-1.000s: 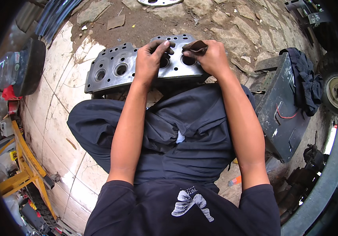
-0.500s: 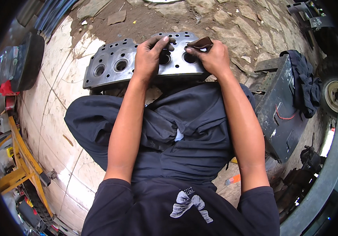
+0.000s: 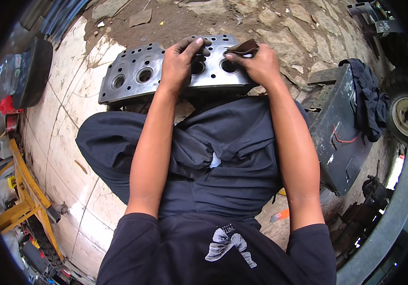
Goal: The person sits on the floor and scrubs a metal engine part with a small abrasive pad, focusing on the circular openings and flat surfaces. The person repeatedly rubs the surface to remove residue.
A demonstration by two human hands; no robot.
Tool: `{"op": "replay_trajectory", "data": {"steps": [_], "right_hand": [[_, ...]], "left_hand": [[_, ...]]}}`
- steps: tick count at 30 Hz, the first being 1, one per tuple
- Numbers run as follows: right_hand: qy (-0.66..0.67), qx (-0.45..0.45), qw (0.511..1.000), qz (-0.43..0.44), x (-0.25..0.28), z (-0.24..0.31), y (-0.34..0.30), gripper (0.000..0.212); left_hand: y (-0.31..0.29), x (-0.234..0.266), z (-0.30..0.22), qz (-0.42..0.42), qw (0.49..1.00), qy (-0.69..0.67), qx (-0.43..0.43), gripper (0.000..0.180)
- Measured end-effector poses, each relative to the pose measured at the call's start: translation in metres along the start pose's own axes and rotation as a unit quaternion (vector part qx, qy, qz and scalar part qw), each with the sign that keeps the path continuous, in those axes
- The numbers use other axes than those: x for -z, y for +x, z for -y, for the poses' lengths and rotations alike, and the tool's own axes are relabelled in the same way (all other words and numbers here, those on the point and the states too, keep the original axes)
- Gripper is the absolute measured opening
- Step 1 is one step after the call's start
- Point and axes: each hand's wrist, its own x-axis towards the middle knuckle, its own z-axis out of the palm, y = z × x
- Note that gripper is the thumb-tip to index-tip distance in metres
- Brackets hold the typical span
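A grey machined metal cylinder head (image 3: 159, 84) with round ports and many small holes lies in front of my crossed legs. My right hand (image 3: 262, 64) pinches a folded piece of brown sandpaper (image 3: 245, 48) between thumb and fingers, just above the rightmost large port. My left hand (image 3: 180, 64) hovers over the middle of the metal face, partly hiding another port. Its darkened fingers are loosely bent and apart, with the thumb across in front of them, and nothing shows in them. Whether the left fingertips touch the metal I cannot tell.
To the right stands a dark metal box (image 3: 344, 152) with a striped dark cloth (image 3: 368, 97) over it, and a wheel (image 3: 402, 114) beyond. A yellow metal frame (image 3: 23, 190) stands at left, below a dark container (image 3: 35, 73). Dirt and flat stones (image 3: 299, 35) lie ahead.
My right hand and the sandpaper have shifted slightly to the right. The left hand has moved a little left and up. The whole view has shifted slightly.
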Motion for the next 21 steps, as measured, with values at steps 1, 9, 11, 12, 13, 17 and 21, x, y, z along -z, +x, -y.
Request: {"op": "replay_trajectory", "data": {"steps": [1, 9, 11, 12, 13, 17, 21], "right_hand": [[0.007, -0.013, 1.0, 0.004, 0.003, -0.001, 0.0, 0.047], [0.01, -0.01, 1.0, 0.025, -0.004, -0.004, 0.005, 0.051], [-0.027, -0.044, 0.998, 0.021, 0.001, -0.005, 0.009, 0.052], [-0.025, -0.032, 0.999, 0.001, 0.001, -0.006, 0.006, 0.053], [-0.025, -0.02, 0.999, -0.017, 0.001, -0.001, -0.001, 0.054], [-0.061, -0.051, 0.997, 0.002, -0.005, 0.015, 0.003, 0.061], [-0.055, -0.074, 0.996, -0.016, -0.003, -0.004, 0.01, 0.066]], "left_hand": [[-0.001, 0.0, -0.001, 0.009, 1.0, -0.009, 0.004, 0.032], [-0.004, -0.006, -0.006, -0.017, 1.0, -0.003, 0.002, 0.033], [-0.003, -0.003, -0.007, -0.015, 1.0, -0.006, -0.002, 0.031], [-0.004, -0.004, -0.007, -0.013, 1.0, -0.002, -0.005, 0.031], [-0.006, -0.004, -0.005, -0.013, 1.0, 0.002, -0.008, 0.031], [0.0, -0.004, -0.003, -0.007, 1.0, -0.02, -0.003, 0.031], [-0.002, 0.0, -0.002, -0.007, 1.0, -0.012, 0.009, 0.031]]}}
